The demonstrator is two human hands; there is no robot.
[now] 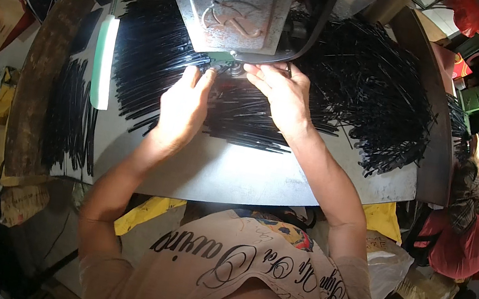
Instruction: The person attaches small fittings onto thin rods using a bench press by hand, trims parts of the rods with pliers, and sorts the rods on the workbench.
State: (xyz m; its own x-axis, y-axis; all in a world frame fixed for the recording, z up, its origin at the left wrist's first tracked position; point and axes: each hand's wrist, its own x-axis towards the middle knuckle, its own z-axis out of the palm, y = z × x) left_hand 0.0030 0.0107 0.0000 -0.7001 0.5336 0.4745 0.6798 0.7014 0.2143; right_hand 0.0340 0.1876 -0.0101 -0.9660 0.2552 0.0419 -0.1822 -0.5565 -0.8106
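At the upper centre of the frame, the left hand (182, 106) and the right hand (290, 101) meet just under the front edge of a grey machine (227, 10), both forearms rising from below with the wrists raised over the worktop (229, 176), presumably so the fingertips can get in low. The left hand's fingers (192, 74) point upward, with a small gap between the thumb and forefinger tips; the right hand's reach inward with the tips drawn close together. Whether either pinches a strip I cannot tell, since the dark parts there blend together. Black strips (145, 72) lie on the worktop around the machine, from the left of centre to the right of the frame. Those on the left and in front of the hands lie roughly side by side, which likely keeps them from tangling, while the heap at the right is a looser mass. A smaller bundle (68, 116) lies apart at the left. A lamp (104, 62) hangs left of the hands, probably placed there to light the dim space under the machine. A board (38, 93) stands along the left edge, perhaps to keep things from sliding off.
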